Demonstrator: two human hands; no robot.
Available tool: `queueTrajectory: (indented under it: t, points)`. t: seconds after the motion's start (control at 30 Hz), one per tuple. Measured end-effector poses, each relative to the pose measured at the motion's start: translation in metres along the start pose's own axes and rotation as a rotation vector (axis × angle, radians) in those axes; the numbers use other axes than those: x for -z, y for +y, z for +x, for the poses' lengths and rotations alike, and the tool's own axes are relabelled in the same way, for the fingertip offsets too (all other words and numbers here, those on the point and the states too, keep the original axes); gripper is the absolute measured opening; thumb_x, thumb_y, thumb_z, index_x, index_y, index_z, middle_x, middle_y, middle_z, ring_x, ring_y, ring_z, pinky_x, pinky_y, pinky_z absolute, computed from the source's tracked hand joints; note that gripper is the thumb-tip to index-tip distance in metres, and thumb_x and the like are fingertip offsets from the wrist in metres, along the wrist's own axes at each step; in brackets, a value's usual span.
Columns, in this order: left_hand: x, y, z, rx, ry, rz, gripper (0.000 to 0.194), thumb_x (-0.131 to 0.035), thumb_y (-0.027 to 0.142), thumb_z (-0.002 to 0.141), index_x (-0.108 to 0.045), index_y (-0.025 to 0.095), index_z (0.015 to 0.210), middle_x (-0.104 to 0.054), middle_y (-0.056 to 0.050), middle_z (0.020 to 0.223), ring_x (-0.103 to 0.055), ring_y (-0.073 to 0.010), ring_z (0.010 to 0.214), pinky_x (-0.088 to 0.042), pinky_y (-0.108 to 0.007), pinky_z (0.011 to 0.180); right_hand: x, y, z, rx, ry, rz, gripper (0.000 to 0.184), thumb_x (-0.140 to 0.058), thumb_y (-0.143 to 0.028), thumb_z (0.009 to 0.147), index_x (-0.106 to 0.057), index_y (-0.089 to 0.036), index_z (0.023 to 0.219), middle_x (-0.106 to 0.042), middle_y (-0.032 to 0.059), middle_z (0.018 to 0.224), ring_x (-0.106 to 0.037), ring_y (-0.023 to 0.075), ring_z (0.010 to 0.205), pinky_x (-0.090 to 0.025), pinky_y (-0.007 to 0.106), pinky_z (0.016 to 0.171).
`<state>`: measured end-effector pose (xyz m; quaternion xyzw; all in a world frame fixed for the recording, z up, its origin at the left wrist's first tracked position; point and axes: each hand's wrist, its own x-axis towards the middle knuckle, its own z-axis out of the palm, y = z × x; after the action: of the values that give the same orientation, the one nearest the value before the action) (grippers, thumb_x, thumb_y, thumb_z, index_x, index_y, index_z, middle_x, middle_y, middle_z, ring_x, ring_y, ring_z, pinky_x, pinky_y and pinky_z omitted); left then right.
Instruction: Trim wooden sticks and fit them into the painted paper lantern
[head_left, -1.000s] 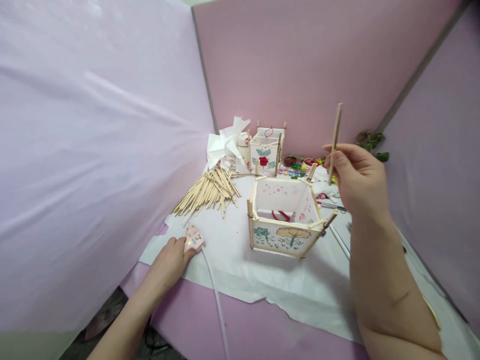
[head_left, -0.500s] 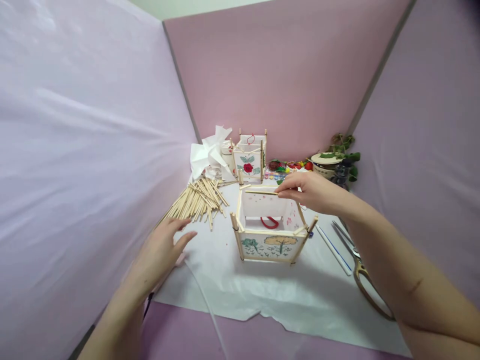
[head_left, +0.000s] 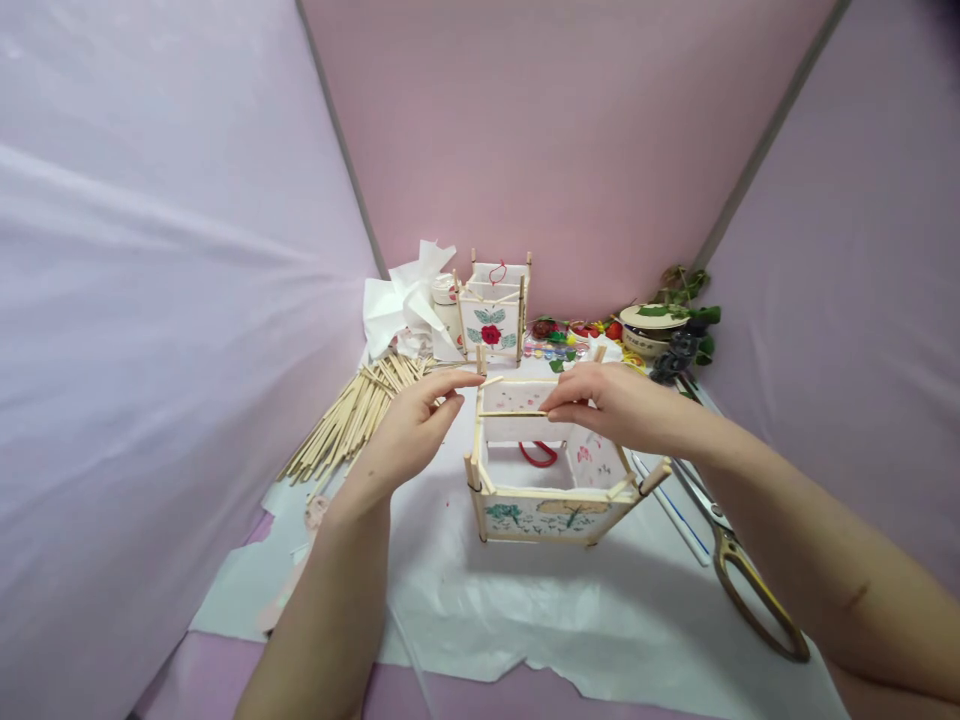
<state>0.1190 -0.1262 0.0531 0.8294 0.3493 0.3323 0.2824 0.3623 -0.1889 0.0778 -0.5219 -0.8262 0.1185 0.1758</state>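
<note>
A lantern-like box frame (head_left: 541,518) of thin wooden sticks with painted white paper sides stands in front of me, its top uncovered. Between thumb and fingers, my right hand (head_left: 592,398) pinches a thin wooden stick (head_left: 511,414), which lies level across the box's opening. My left hand (head_left: 424,425) is at the far left corner post, fingers extended and a little apart, its forefinger tip at or very near the post; contact is unclear. Through the frame a red curved loop (head_left: 538,455) shows inside the box.
Loose wooden sticks (head_left: 341,420) lie in a pile at left. Behind stands a smaller box with a red rose (head_left: 491,334), beside crumpled white paper (head_left: 409,300). Large scissors (head_left: 754,600) and a white strip (head_left: 675,515) lie right. A lidded bowl (head_left: 646,335) stands at back right.
My left hand has moved up and right, from beside the stick pile to the box's far left corner. My right hand has lowered the stick slightly toward the box's opening.
</note>
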Motion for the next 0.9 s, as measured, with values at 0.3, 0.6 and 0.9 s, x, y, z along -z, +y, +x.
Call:
queueTrajectory:
  t: [0.3,0.6,0.9]
  points:
    - [0.0050,-0.0054,0.0013,0.003,-0.065,0.002,0.030,-0.045,0.024,0.088,-0.066,0.024,0.109,-0.065,-0.003,0.116,-0.058,-0.0184,0.106,-0.046,-0.032,0.092,-0.0048,0.0003,0.0058,0.032,0.001,-0.011,0.024,-0.051,-0.028,0.088,-0.075,-0.024,0.090,-0.072,0.0031,0.090,-0.063,0.0179,0.079,-0.042,0.027,0.072]
    - [0.0051,-0.0064,0.0021,0.012,-0.067,-0.029,0.029,-0.046,0.024,0.088,-0.066,0.024,0.109,-0.065,-0.003,0.116,-0.058,-0.0179,0.107,-0.048,-0.029,0.087,-0.0052,0.0021,0.0064,0.032,-0.010,0.001,0.025,-0.051,-0.028,0.088,-0.075,-0.024,0.090,-0.072,0.0036,0.092,-0.063,0.0180,0.081,-0.042,0.027,0.072]
    - [0.0032,-0.0034,0.0000,0.004,-0.059,-0.043,0.028,-0.046,0.027,0.088,-0.066,0.021,0.107,-0.064,-0.006,0.116,-0.058,-0.0187,0.105,-0.049,-0.030,0.084,-0.0052,0.0023,0.0072,0.007,-0.023,0.034,0.025,-0.051,-0.030,0.087,-0.075,-0.024,0.089,-0.072,0.0041,0.092,-0.063,0.0195,0.080,-0.043,0.029,0.072]
